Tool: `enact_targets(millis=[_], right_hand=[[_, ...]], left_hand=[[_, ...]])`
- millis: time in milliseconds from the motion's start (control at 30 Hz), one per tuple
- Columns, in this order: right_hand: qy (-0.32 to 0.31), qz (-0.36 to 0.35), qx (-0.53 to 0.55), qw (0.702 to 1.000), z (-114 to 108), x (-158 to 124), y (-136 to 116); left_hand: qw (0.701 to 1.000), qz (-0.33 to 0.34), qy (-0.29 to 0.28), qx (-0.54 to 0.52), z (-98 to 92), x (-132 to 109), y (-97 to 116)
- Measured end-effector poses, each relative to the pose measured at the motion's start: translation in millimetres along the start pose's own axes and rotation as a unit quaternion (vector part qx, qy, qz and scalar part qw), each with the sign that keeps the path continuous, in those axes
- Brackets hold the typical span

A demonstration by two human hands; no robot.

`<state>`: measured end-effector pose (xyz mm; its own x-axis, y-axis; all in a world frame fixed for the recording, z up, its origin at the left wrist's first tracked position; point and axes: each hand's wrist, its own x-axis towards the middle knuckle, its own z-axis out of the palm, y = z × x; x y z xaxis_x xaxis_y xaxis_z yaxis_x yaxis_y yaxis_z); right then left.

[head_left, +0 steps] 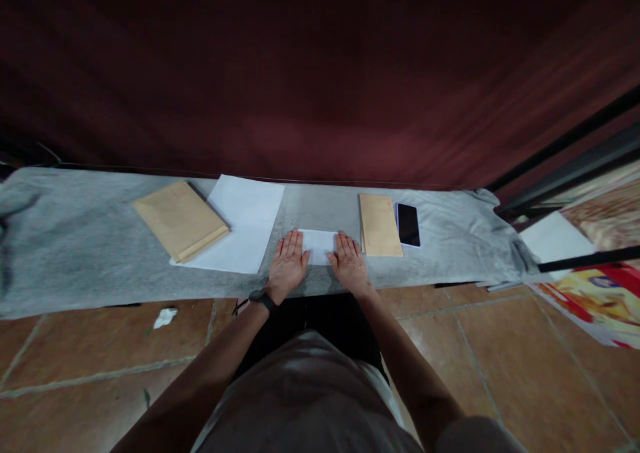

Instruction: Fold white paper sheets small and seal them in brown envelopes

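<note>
My left hand (287,266) and right hand (350,266) lay flat on the ends of the folded paper (319,243), fingers spread, gripping nothing. Paper sat on the desk (75,239) between the white sheet (245,229) and the envelope (380,225). Risk: uneven pressure could slide it and skew the fold.

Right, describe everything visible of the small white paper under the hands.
The white paper is a small plain rectangle, blank as far as shows, lying flat on the grey cloth near its front edge. The left hand and right hand lie palm down, fingers flat, on its two ends, so only the middle and far edge show. No crease is visible.
</note>
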<state>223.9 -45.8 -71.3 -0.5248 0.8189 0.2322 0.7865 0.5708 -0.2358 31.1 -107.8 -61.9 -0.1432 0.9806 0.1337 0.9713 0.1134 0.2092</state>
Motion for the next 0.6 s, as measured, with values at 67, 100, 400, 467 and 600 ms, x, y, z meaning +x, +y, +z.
enact_targets(millis=[67, 100, 400, 467, 600], right_hand=[[0.002, 0.01, 0.004, 1.0, -2, -4, -1], [0.004, 0.016, 0.005, 1.0, -3, -7, -2], [-0.007, -0.034, 0.019, 0.999, -3, -33, -18], [-0.001, -0.027, 0.027, 0.999, -3, -33, -17], [0.017, 0.011, 0.052, 0.998, -2, -32, -17]], left_hand=[[1.0, -0.002, 0.002, -0.002, 0.1, -1, 0], [1.0, -0.003, 0.003, -0.002, 0.1, -1, 0], [0.999, 0.036, 0.016, -0.003, -6.7, -5, 0], [0.997, 0.07, 0.02, -0.005, -10.1, -9, 0], [0.989, 0.148, -0.002, -0.015, -14.5, -16, 4]])
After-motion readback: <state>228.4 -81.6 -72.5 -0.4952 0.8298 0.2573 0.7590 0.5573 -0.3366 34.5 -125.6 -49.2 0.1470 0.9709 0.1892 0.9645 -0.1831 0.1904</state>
